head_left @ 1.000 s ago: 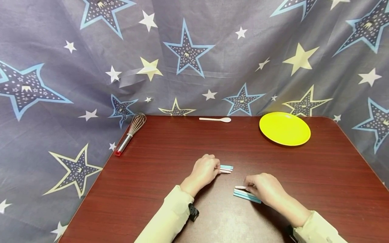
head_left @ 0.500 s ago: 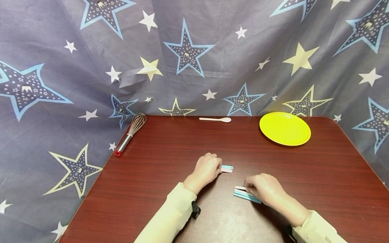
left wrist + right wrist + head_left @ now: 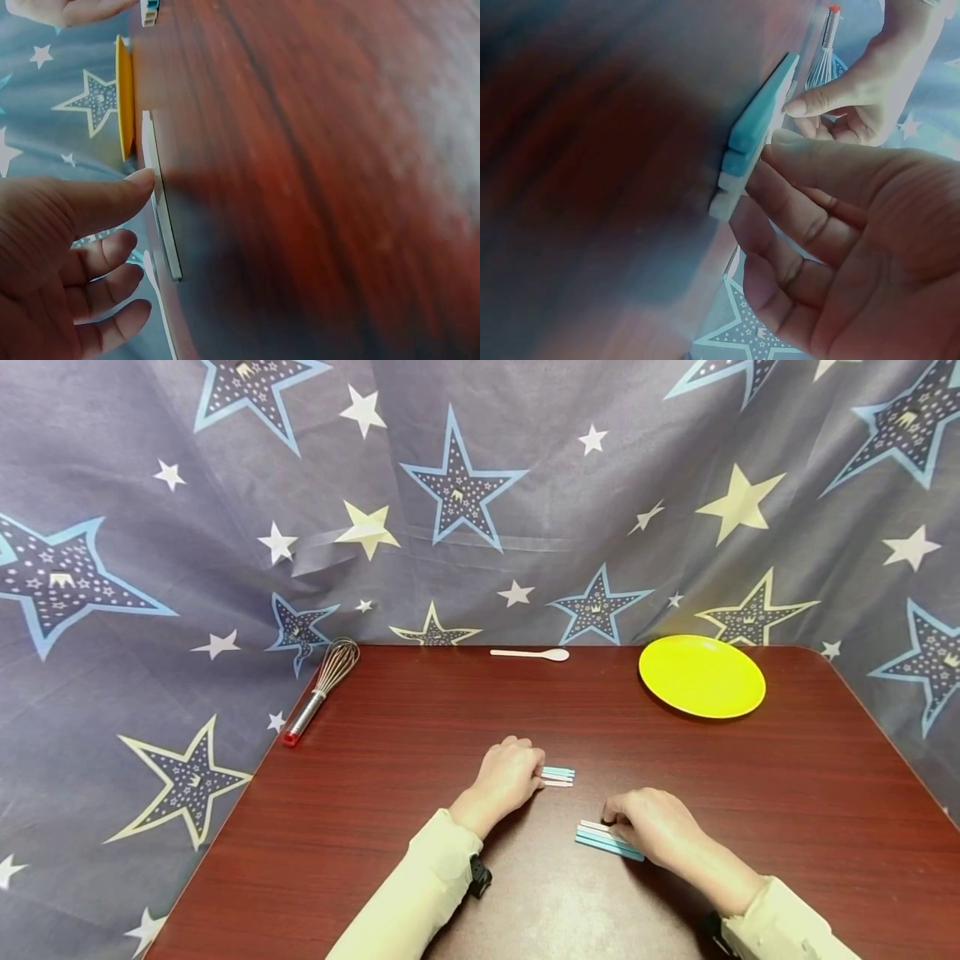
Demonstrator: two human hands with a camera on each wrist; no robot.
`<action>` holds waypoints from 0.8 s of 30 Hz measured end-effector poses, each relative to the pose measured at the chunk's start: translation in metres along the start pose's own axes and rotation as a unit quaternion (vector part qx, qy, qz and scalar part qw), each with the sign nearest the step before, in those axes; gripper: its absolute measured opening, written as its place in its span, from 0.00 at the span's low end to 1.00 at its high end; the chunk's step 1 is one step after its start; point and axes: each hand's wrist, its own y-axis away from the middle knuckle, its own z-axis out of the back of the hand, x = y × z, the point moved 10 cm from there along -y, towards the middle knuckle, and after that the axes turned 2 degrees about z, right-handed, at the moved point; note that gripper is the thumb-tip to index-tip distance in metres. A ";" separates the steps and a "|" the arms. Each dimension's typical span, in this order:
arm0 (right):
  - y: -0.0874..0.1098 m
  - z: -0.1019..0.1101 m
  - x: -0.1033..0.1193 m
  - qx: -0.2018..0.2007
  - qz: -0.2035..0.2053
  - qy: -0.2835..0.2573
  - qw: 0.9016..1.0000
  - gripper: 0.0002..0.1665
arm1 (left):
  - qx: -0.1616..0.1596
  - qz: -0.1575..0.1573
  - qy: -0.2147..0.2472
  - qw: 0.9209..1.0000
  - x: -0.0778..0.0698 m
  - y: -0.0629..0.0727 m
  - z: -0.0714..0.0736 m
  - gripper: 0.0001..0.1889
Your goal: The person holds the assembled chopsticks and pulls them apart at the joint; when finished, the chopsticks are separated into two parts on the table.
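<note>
Two small rows of short blue and whitish sticks lie on the dark red tabletop. My left hand (image 3: 504,774) is at the left end of the farther row (image 3: 558,775). In the left wrist view its thumb touches the side of a whitish stick (image 3: 166,225); the index finger is hidden and the other fingers are curled. My right hand (image 3: 658,828) is at the nearer row (image 3: 609,845), whose blue sticks lie toward me. In the right wrist view, the thumb and bent fingers (image 3: 802,210) hold the row's whitish side, beside the blue sticks (image 3: 765,105).
A yellow plate (image 3: 702,678) lies at the table's back right. Near the back edge there is a white spoon (image 3: 529,654). A whisk (image 3: 322,692) with a red-tipped handle lies along the left edge. A star-patterned cloth (image 3: 480,568) hangs behind the table (image 3: 420,693).
The left hand has shifted slightly, and its sticks now lie a little more spread apart. At the right hand, the outer whitish stick has come closer against the others.
</note>
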 end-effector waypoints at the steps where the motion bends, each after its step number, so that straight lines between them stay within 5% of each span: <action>1: 0.000 0.000 0.000 -0.001 0.000 0.000 1.000 0.13 | 0.002 0.002 0.001 1.000 0.001 0.000 0.000 0.14; 24: -0.006 -0.007 0.005 0.009 0.023 -0.015 1.000 0.16 | 0.002 0.027 -0.017 0.999 0.011 -0.002 -0.002 0.16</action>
